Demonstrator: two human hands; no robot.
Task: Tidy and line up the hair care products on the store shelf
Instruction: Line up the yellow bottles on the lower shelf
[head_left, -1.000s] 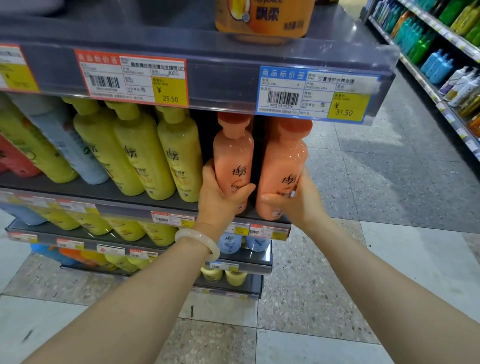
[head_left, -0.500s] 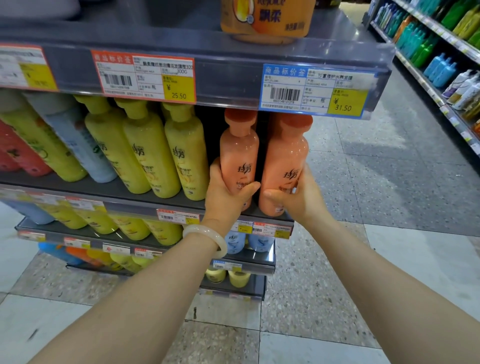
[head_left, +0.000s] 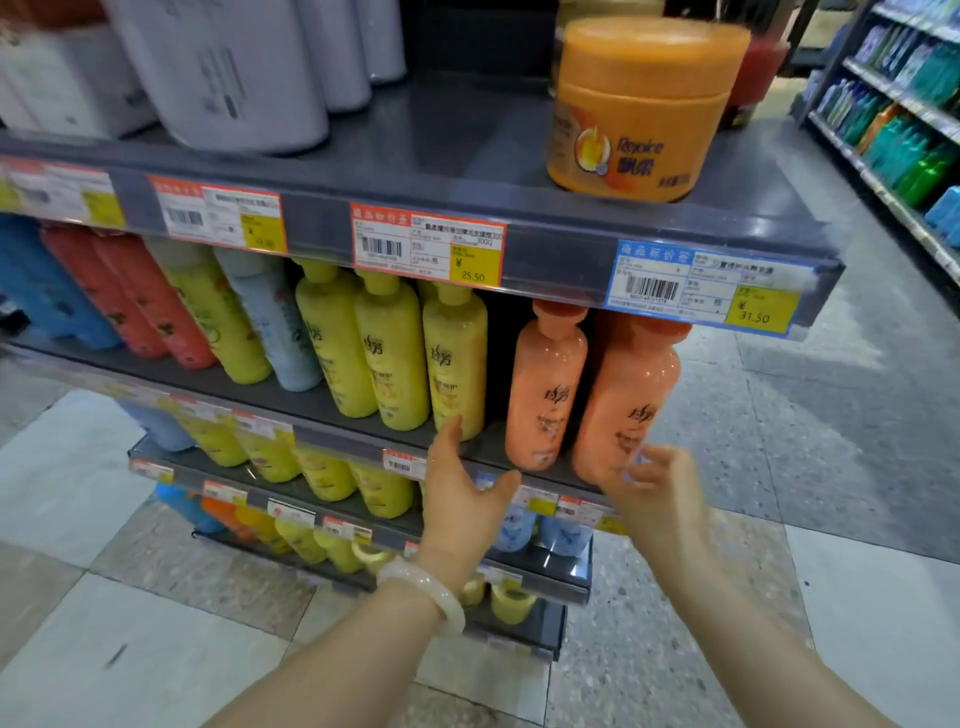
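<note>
Two peach-orange bottles stand side by side at the right end of the middle shelf (head_left: 363, 415): the left orange bottle (head_left: 545, 384) and the right orange bottle (head_left: 631, 395). My left hand (head_left: 462, 493) hovers open just below and left of them, fingers apart, holding nothing. My right hand (head_left: 654, 488), blurred, is open in front of the right bottle's base, apart from it. Yellow bottles (head_left: 395, 358) stand in a row to the left of the orange pair.
An orange Rejoice jar (head_left: 639, 109) sits on the top shelf above, beside white bottles (head_left: 234, 67). Red, blue and pale bottles (head_left: 130, 301) fill the middle shelf's left. Lower shelves (head_left: 545, 566) hold yellow and blue bottles. Another aisle's shelving (head_left: 904, 130) runs at the far right.
Both hands have let go of the two orange bottles and drawn back and down. The view has tilted up, showing the top shelf.
</note>
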